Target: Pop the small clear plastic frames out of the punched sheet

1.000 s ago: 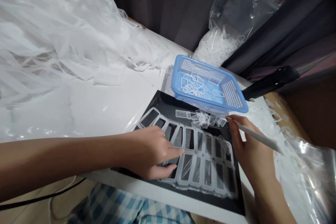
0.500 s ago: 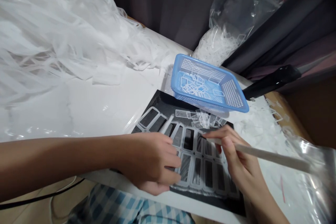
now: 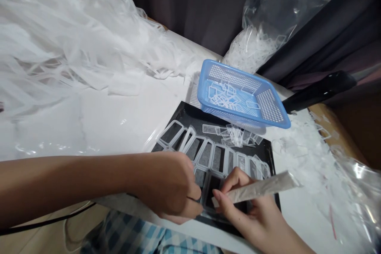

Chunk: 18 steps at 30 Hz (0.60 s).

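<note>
A flat whitish strip [image 3: 264,187] is pinched between the thumb and fingers of my right hand [image 3: 256,214]. Its lower end points at the near row of a translucent sheet of rectangular frames [image 3: 213,154], which lies on a black board [image 3: 190,112]. My left hand [image 3: 175,188] rests over the left part of that sheet, fingers curled in; whatever they grip is hidden. Thin clear rectangular pieces [image 3: 236,135] lie loosely piled on the board's far side. A narrow pale piece [image 3: 187,138] leans across the sheet's upper left frames.
Behind the board stands a blue basket [image 3: 244,116] with white rectangular frames inside. A clear bag of similar pieces [image 3: 248,49] sits at the back. White sheets and strips [image 3: 74,35] are heaped at the left. Plastic scraps [image 3: 309,158] lie at the right.
My right hand has moved left and toward me with the strip, from the far row of frames to the near row. The left hand stays almost in place, fingers still curled.
</note>
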Motion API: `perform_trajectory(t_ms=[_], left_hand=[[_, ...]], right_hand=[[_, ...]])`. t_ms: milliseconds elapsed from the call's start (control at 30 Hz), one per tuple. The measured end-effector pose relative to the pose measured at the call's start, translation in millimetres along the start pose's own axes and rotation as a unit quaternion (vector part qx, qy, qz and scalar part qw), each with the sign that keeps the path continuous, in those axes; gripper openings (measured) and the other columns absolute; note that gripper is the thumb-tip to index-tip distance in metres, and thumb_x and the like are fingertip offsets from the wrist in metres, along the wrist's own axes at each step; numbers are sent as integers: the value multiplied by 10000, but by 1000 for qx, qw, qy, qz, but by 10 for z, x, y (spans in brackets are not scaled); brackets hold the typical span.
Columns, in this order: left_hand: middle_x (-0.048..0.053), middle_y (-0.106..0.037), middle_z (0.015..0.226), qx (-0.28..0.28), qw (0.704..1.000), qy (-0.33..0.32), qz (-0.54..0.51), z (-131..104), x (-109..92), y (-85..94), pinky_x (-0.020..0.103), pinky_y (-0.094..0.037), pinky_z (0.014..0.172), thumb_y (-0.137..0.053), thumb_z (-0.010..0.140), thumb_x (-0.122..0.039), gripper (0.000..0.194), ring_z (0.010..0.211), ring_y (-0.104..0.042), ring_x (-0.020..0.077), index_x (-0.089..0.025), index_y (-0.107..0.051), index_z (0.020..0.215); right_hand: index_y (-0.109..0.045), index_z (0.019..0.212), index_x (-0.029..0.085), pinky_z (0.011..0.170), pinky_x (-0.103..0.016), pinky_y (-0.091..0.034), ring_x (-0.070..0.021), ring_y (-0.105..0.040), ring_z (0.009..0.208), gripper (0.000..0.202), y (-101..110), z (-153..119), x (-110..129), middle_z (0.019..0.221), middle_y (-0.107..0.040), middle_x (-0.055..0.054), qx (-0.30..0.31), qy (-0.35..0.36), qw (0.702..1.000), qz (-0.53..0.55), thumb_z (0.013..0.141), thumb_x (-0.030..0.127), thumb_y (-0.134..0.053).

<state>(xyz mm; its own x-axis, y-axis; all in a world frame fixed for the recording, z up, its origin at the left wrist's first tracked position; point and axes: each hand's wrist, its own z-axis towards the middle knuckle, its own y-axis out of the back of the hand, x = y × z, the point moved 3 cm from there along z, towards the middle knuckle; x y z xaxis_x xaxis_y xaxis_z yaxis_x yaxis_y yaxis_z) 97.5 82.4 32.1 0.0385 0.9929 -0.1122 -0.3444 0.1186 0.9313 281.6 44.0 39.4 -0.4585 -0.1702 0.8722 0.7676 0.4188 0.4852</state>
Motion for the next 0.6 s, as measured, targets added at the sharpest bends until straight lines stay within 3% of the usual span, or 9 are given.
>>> perform_trajectory(t_ms=[167,400,500,600], left_hand=[[-53,-538,555,14,1000,5,-7,-13,6,-29,348,-339,456,-664,823,-274,134,470,-443,131,-225,-646,699],[-56,-539,548,9,1000,9,-17,-12,3,-22,347,-344,463,-705,797,-273,151,476,-448,127,-217,-643,672],[-56,-529,542,22,999,11,-24,-13,10,-29,347,-326,450,-688,804,-273,182,462,-430,128,-223,-630,639],[-61,-538,546,28,999,16,-41,-4,15,-40,345,-319,453,-690,806,-287,194,466,-439,129,-230,-625,632]], right_hand=[[-558,785,198,492,-239,-400,-102,-576,559,174,-5,41,89,655,-551,23,14,36,998,-44,957,204,-536],[-548,802,213,493,-235,-439,-98,-585,528,204,-5,-11,180,657,-592,28,22,75,989,-123,999,228,-497],[-565,839,215,523,-261,-470,-123,-581,535,255,-46,-59,219,657,-617,12,5,154,958,-241,1034,207,-400],[-557,784,191,500,-265,-437,-127,-538,529,262,-161,-105,225,605,-587,13,-21,287,900,-326,986,89,-426]])
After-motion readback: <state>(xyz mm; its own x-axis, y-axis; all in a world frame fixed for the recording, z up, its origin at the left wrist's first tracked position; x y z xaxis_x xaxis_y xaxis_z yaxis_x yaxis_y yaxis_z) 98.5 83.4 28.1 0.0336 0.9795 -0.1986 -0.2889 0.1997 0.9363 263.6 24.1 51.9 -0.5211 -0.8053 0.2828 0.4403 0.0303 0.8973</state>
